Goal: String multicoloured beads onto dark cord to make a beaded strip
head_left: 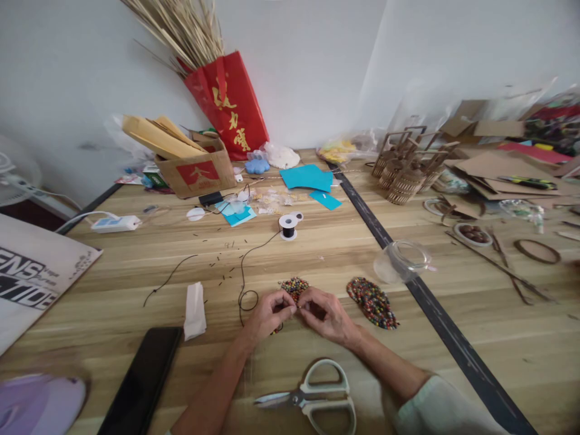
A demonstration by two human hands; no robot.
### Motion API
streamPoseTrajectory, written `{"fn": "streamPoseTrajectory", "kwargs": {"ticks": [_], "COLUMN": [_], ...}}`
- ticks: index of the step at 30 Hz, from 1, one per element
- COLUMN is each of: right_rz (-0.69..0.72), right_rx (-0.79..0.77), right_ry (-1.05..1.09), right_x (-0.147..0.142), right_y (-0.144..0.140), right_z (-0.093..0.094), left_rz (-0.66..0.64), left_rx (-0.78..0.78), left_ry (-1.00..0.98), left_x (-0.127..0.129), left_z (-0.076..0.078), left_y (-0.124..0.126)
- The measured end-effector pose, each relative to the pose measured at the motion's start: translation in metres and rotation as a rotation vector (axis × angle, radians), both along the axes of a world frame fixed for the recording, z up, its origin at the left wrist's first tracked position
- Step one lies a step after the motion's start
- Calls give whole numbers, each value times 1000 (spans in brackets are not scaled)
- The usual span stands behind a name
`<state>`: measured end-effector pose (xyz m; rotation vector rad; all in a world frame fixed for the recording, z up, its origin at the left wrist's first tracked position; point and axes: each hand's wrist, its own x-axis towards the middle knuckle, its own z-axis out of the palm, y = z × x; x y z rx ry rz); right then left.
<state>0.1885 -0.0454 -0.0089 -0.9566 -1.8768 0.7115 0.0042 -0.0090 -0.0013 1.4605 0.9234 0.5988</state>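
Observation:
Above the table's near middle, my left hand [270, 313] and my right hand [327, 315] meet at their fingertips, both closed in a pinch. A tiny bead [298, 307] shows between them, at the right fingertips. Thin black cord [243, 272] runs from a white spool [288, 226], loops on the wood and passes under my left hand, which seems to pinch its end. A few coloured beads show below that hand. Just behind both hands lies a heap of multicoloured beads [294, 286], partly hidden. To their right rests a bundle of strung beads [372, 302].
Scissors [301, 399] with pale handles lie nearest me. A black phone [141, 380] and folded white paper [194, 311] are at left. Clear round plastic containers [403, 261] stand at right, by a dark strip [446, 323]. Farther back are small woven baskets [405, 175] and a cardboard box [199, 172].

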Motion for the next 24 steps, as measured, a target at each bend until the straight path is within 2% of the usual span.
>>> {"fn": "streamPoseTrajectory", "kwargs": {"ticks": [16, 24], "right_rz": [-1, -6], "right_rx": [-14, 0], "right_ry": [11, 12], "right_x": [-1, 0], "right_y": [-1, 0], "right_z": [3, 0], "left_rz": [-13, -10], "left_rx": [23, 16], "left_ry": [-7, 2], "left_x": [0, 0], "left_z": [-3, 1], "left_y": [0, 0]}}
